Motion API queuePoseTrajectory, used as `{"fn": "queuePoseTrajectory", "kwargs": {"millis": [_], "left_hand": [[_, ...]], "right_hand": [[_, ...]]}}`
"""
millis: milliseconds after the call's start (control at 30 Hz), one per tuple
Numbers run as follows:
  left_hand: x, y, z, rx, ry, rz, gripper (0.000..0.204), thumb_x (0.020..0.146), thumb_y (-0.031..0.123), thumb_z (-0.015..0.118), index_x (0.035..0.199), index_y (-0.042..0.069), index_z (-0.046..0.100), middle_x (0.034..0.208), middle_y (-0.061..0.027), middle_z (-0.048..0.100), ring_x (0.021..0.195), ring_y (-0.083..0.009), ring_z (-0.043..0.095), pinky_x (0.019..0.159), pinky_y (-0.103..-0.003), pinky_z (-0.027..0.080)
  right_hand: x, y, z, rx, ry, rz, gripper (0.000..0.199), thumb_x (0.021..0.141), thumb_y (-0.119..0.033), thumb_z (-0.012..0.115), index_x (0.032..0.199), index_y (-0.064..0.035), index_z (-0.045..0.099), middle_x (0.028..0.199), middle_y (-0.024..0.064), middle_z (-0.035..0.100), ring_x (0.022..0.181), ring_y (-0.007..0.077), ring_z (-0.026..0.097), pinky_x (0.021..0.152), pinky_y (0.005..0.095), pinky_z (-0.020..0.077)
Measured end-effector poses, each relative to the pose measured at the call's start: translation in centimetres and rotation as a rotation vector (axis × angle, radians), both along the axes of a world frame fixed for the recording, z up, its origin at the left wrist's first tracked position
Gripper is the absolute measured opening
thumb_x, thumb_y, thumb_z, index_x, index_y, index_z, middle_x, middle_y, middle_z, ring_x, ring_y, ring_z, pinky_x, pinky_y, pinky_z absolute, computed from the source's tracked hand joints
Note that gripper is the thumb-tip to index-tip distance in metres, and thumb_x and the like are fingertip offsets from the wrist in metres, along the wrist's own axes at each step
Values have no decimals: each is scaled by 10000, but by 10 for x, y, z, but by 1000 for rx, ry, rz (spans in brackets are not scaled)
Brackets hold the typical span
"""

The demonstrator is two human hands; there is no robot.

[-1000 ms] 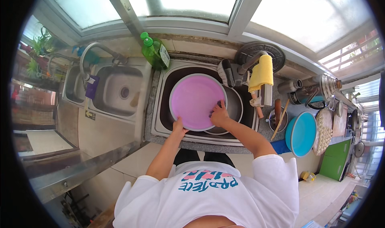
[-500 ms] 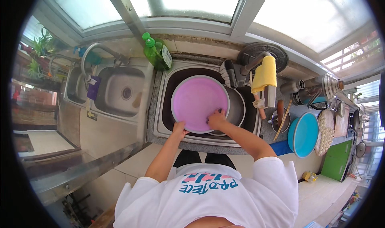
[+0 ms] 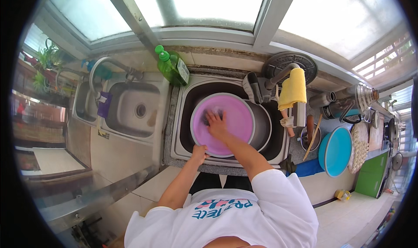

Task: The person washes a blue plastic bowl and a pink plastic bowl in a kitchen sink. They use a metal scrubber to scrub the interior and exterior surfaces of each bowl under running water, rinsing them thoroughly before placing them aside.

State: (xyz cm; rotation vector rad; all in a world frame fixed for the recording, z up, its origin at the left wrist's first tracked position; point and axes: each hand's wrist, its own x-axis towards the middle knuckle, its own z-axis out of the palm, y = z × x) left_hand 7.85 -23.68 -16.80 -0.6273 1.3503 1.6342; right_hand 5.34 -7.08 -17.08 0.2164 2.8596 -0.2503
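A round pinkish-purple basin (image 3: 239,128) with a pale rim sits tilted over the dark sink (image 3: 185,97). At its near rim my left hand (image 3: 200,152) is closed round the edge, the thumb on top. My right hand (image 3: 216,125) lies inside the basin, left of its middle, pressing on a dark scouring pad (image 3: 204,118). The pad shows on both sides of my fingers; its full shape is hidden. Beneath the basin's right side, a grey metal bowl or pan (image 3: 262,128) shows in part.
A green pump bottle (image 3: 173,69) stands at the sink's back left corner. The tap carries a yellow cloth (image 3: 292,89). Further right are a small pot (image 3: 310,137) with chopsticks, a blue basin (image 3: 335,151) and a tray of small pale pieces (image 3: 359,147).
My right hand has moved with the dark pad from the basin's near right side to its left part. My left hand keeps its hold on the near rim.
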Motion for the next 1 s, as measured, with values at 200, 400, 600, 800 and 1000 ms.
{"fn": "queuePoseTrajectory", "kwargs": {"millis": [200, 400, 600, 800, 1000], "left_hand": [[6, 5, 10, -36, 36, 59, 445, 753, -48, 487, 1195, -8, 456, 1096, -150, 567, 909, -321, 613, 671, -490, 565], [9, 13, 10, -87, 62, -29, 448, 736, -65, 482, 1182, -17, 474, 1080, -163, 569, 907, -319, 614, 648, -485, 570], [3, 9, 10, -46, 6, -51, 409, 748, -72, 478, 1155, -28, 490, 1050, -162, 575, 904, -324, 615, 682, -506, 576], [2, 8, 18, -19, -1, 53, 411, 765, -93, 458, 1174, -52, 454, 1086, -173, 550, 951, -332, 597, 752, -529, 561], [5, 5, 15, -56, -1, 13, 440, 761, -61, 483, 1199, -57, 444, 1093, -185, 542, 969, -339, 590, 750, -532, 562]], "right_hand": [[33, 53, -5, 80, -154, -294, 725, 858, -449, 524, 1431, -47, 337, 1519, 119, 240, 1399, 279, 197, 1082, 539, 185], [86, 15, -9, -12, -424, -427, 697, 796, -372, 587, 1346, 28, 431, 1462, 183, 289, 1322, 350, 279, 1023, 497, 313], [49, -38, 9, -237, -248, -215, 587, 755, -271, 618, 1261, 7, 509, 1400, 163, 344, 1248, 328, 348, 977, 487, 375], [2, -10, -14, -33, 18, -232, 594, 743, -269, 644, 1269, -27, 512, 1399, 137, 344, 1272, 316, 332, 983, 511, 370], [34, 41, -9, -55, -75, -471, 565, 806, -266, 587, 1310, -34, 482, 1407, 150, 324, 1294, 332, 313, 972, 527, 384]]}}
